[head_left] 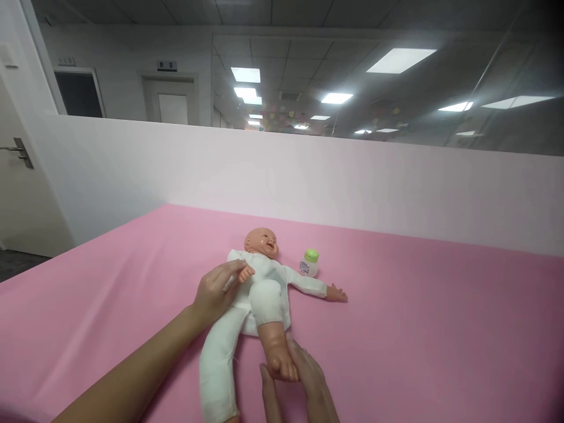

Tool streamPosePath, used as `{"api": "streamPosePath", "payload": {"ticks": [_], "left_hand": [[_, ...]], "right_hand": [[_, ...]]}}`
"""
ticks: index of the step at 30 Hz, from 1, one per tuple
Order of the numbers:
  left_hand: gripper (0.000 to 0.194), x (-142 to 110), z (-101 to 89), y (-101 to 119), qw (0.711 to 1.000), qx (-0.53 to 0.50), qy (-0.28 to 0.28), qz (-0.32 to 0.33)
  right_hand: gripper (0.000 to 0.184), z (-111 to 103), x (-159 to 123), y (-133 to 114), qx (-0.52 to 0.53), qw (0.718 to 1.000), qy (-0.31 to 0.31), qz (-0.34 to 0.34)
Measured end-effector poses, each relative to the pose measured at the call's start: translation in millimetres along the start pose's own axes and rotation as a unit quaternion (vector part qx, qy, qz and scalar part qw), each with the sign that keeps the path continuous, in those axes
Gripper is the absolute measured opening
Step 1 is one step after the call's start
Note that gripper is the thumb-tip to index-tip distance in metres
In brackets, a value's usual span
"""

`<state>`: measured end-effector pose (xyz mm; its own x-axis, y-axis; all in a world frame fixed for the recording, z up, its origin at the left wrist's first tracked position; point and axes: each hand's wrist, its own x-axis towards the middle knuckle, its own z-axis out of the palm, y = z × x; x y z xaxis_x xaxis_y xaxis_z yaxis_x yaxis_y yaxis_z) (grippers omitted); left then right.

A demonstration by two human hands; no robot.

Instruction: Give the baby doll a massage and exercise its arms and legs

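While the doll (pixel 264 282) lies between the hands, left (pixel 215 292) grips its arm; right (pixel 304 382) cups its foot.

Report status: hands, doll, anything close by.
Left hand grips the doll's arm at the sleeve. Right hand holds its bare foot, leg raised. Doll on its back on the pink sheet. Small green-capped bottle beside its shoulder, untouched.
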<state>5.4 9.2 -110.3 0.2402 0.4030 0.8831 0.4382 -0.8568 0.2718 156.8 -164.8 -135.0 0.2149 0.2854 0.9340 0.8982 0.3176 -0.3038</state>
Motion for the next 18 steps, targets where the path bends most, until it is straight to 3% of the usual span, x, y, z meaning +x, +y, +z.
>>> {"api": "streamPosePath", "payload": {"ticks": [4,11,15,18], "left_hand": [[0.028,2.1,-1.2,0.9,0.999,0.008,-0.029,0.029],[0.029,2.4,-2.0,2.3,0.999,0.004,-0.024,0.044],[0.027,-0.5,0.0,0.7,0.999,-0.018,-0.032,0.003],[0.029,3.2,-0.5,1.2,0.995,-0.044,0.001,-0.086]], "right_hand": [[0.030,5.4,8.0,-14.0,0.024,0.998,0.005,0.053],[0.029,14.8,3.9,-14.1,0.035,0.997,0.020,0.067],[0.029,12.0,8.0,-16.4,0.027,0.997,0.011,0.074],[0.031,4.1,8.4,-12.6,0.012,0.998,0.011,0.056]]}}
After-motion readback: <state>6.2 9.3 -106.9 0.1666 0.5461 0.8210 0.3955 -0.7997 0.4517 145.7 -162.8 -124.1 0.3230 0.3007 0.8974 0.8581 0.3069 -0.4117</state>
